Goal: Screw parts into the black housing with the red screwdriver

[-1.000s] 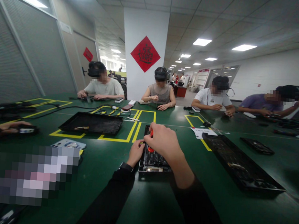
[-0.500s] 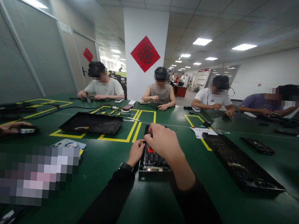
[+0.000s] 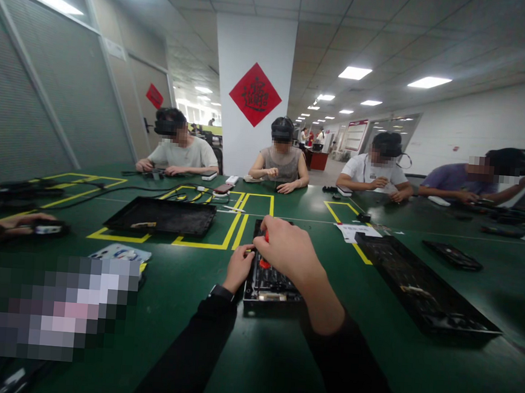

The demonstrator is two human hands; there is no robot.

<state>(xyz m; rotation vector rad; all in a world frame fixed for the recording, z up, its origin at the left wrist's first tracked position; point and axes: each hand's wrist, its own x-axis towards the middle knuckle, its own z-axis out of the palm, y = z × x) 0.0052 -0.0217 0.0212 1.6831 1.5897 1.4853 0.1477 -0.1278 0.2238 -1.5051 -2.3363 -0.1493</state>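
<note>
A black open casing (image 3: pixel 254 303) with electronic parts inside lies lengthwise in front of me on the green table. My left hand (image 3: pixel 237 268) holds its left edge, with the fingertips closed at the rim. Over the upper part of the casing, my right hand (image 3: pixel 291 253) is bent in a pinch. A bit of red shows between its fingers, but what it grips is mostly hidden. Just below those fingers a red piece (image 3: pixel 265 263) sits in the casing. Near the front end is a pale metallic part (image 3: pixel 271 296).
A long black tray (image 3: pixel 428 288) lies to the right, with a smaller black panel (image 3: pixel 452 255) beyond it. Another black tray (image 3: pixel 165 216) stands left of centre. Cables (image 3: pixel 103 189) cross the left side. Several people sit opposite; a co-worker's hand (image 3: pixel 24 225) is at far left.
My right hand has shifted very slightly, and more red now shows between its fingers. My left hand and the casing stay in place. A co-worker at far right has raised an arm.
</note>
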